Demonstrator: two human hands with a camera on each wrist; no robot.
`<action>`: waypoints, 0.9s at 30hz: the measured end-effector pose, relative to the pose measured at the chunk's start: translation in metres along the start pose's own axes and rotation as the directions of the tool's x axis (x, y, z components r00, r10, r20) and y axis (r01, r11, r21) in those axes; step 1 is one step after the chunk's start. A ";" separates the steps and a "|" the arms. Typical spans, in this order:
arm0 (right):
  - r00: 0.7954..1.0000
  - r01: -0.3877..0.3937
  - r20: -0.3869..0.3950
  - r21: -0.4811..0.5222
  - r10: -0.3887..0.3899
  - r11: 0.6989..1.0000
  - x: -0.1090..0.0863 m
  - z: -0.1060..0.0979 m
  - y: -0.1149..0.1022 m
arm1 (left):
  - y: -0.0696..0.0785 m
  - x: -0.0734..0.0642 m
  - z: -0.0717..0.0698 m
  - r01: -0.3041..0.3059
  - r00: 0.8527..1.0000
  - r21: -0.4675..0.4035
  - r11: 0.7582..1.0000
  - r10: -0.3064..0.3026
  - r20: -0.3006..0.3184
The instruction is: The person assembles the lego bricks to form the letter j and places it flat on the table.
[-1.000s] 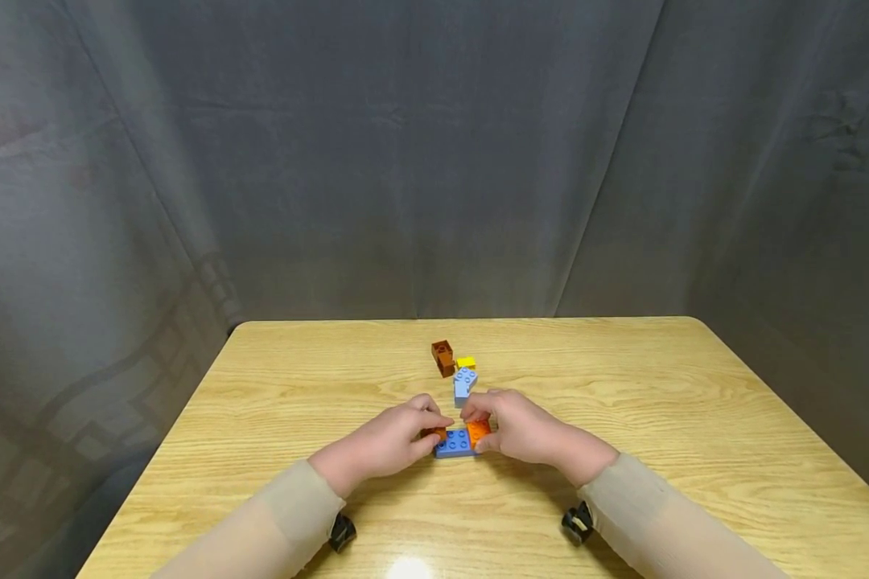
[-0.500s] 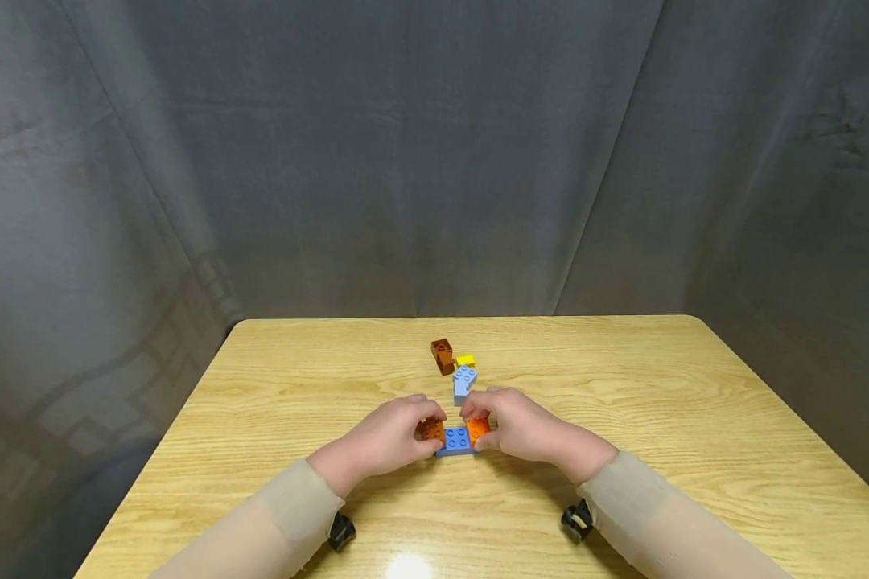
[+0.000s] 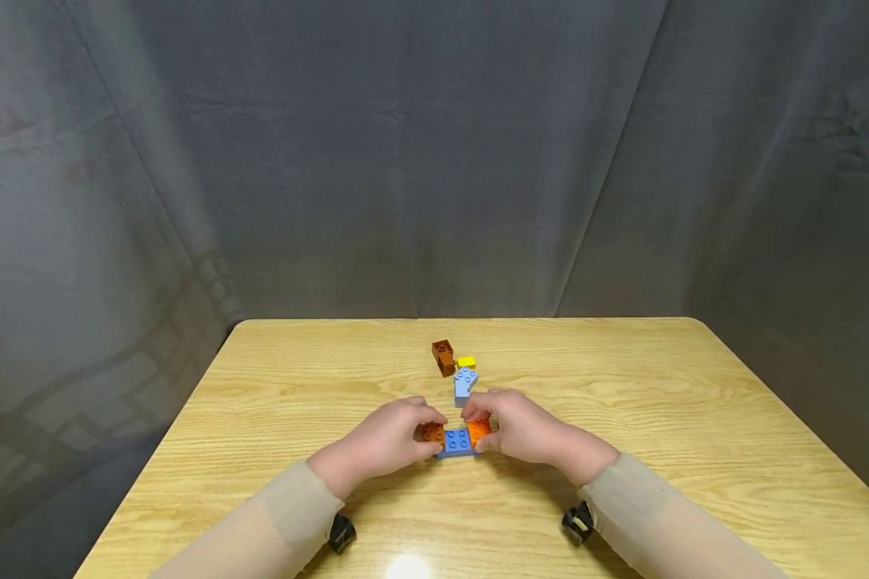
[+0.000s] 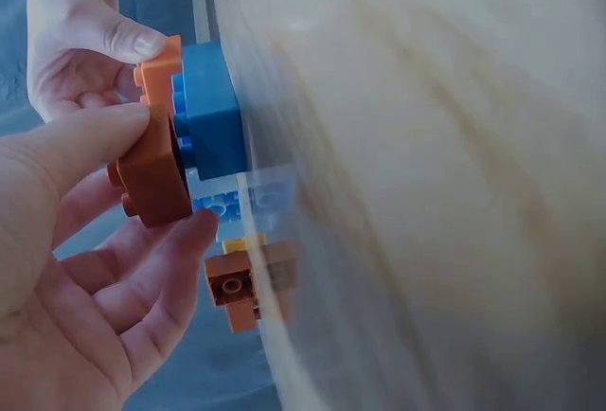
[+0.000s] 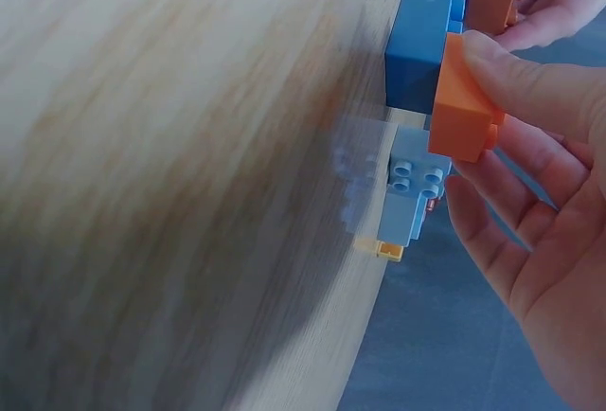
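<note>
A blue building brick [image 3: 457, 441] lies on the table between both hands, its middle studs showing. My left hand [image 3: 387, 438] pinches a darker orange brick [image 4: 156, 169] between thumb and fingers at the blue brick's left end. In the left wrist view that brick sits slightly askew, close over the blue studs. My right hand [image 3: 525, 430] pinches a bright orange brick [image 5: 462, 103] between thumb and fingers. This one sits on the right end of the blue brick, flush against its top in the right wrist view.
Just beyond the hands are light blue bricks [image 3: 463, 386], stacked crosswise. Behind them lie a yellow brick [image 3: 467, 363] and brown bricks [image 3: 443, 359]. The wooden table [image 3: 297, 362] ends at a grey curtain [image 3: 405, 161].
My left hand has shifted slightly left and its fingers have drawn back, so more of the darker orange brick's studded top shows. The right hand has stayed still.
</note>
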State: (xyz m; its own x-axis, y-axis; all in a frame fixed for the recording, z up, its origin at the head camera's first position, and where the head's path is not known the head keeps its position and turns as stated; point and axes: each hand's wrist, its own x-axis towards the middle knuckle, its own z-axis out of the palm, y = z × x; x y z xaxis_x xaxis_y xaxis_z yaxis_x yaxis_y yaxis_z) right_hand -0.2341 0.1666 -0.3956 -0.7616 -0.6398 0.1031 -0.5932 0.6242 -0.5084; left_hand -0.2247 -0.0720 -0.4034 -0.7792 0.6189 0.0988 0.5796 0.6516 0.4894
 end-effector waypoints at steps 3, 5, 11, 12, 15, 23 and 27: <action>1.000 -0.006 -0.002 0.001 0.006 1.000 0.000 0.000 0.000 | 0.000 0.000 0.000 0.007 1.000 -0.010 1.000 -0.007 0.001; 1.000 -0.013 -0.003 0.003 0.013 1.000 0.000 0.000 0.000 | -0.001 0.000 0.001 0.007 1.000 -0.010 1.000 -0.007 0.000; 1.000 -0.017 -0.001 0.005 0.017 1.000 0.000 0.000 0.000 | 0.000 0.003 0.003 -0.004 1.000 -0.001 1.000 0.004 0.000; 1.000 -0.016 -0.001 0.005 0.016 1.000 0.000 0.000 0.000 | 0.000 0.004 0.003 -0.003 1.000 -0.004 1.000 0.003 0.001; 1.000 -0.015 -0.002 0.004 0.015 1.000 0.000 0.000 0.000 | 0.000 0.005 0.003 0.008 1.000 -0.016 1.000 -0.008 0.003; 1.000 -0.014 0.002 0.010 0.014 1.000 0.000 0.000 0.000 | 0.000 0.005 0.003 0.042 0.999 -0.048 0.998 -0.041 0.017; 1.000 -0.013 0.007 0.003 0.013 1.000 0.001 -0.001 0.000 | 0.001 0.006 0.003 0.057 0.998 -0.065 0.996 -0.055 0.025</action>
State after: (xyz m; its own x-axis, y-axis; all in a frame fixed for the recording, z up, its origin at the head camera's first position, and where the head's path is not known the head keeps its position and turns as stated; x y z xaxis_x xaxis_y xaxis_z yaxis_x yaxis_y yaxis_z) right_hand -0.2351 0.1668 -0.3952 -0.7675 -0.6346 0.0906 -0.5824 0.6311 -0.5124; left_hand -0.2280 -0.0667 -0.4049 -0.8039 0.5927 0.0497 0.5174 0.6557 0.5498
